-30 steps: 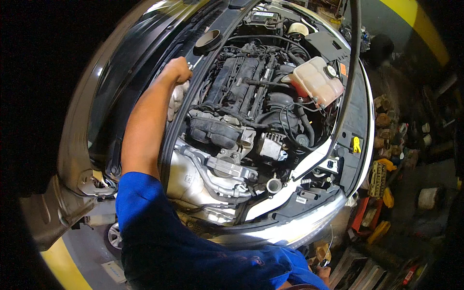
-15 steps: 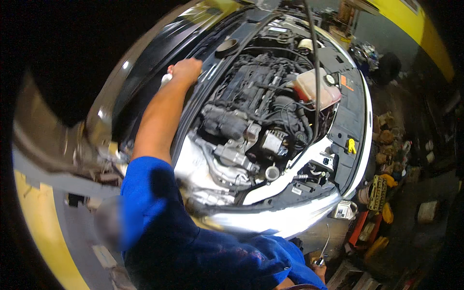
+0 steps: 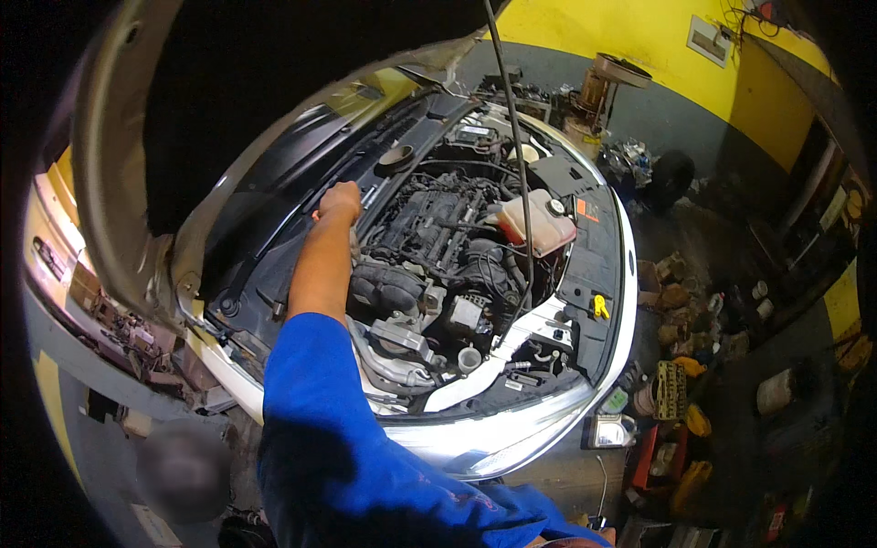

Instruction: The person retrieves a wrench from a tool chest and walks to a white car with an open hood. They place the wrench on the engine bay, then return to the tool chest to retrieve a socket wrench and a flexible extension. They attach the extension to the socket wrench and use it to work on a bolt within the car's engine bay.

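My left arm, in a blue sleeve, reaches over the open engine bay of a white car. My left hand is closed above the windscreen-side edge of the bay, beside the dark engine; what it grips is hidden by the fist. At the lower edge a thin metal rod rises from my right hand, which is nearly all out of the picture. A milky coolant tank with reddish fluid sits right of the engine. Nearer me stands a pale filler neck.
The raised bonnet arches over the left, with a dark prop rod crossing the bay. A yellow clip-shaped piece lies on the front panel. To the right, a white jug, a red tray and several parts clutter the floor.
The view has swung so the car sits lower and further left. My left fist stays near the same edge of the bay; the white thing seen at it earlier is hidden. My right hand has sunk out of sight.
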The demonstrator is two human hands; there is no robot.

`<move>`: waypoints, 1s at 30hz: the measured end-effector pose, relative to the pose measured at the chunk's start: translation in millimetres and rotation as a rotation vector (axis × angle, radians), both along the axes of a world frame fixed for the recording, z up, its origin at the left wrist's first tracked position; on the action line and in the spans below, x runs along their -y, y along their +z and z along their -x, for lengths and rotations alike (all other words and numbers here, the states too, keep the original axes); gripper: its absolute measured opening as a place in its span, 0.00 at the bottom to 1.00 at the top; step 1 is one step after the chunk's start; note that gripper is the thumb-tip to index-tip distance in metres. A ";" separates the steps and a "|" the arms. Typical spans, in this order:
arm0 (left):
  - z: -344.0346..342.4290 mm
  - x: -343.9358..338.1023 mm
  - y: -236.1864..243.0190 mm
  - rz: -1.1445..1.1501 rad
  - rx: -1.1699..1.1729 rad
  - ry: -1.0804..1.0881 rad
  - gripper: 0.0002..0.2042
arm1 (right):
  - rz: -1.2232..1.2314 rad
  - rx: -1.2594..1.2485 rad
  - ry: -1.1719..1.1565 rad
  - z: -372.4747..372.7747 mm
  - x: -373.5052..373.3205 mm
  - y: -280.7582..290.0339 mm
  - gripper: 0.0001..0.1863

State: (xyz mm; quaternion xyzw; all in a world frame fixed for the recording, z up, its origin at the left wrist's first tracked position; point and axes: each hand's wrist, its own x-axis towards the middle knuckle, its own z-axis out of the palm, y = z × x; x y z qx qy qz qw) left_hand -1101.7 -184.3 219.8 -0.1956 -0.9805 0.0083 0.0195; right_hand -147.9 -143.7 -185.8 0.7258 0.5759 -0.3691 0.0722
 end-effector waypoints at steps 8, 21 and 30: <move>41.3 -33.1 -24.2 0.075 0.025 -0.044 0.15 | 0.039 0.119 0.031 4.0 3.4 2.0 0.22; 67.7 -46.0 -29.0 0.188 0.090 -0.051 0.18 | 0.112 0.153 0.179 -27.7 25.3 6.4 0.17; 56.3 -37.1 -19.1 0.163 -0.009 -0.088 0.15 | -0.014 0.188 0.071 -39.1 18.3 -19.0 0.21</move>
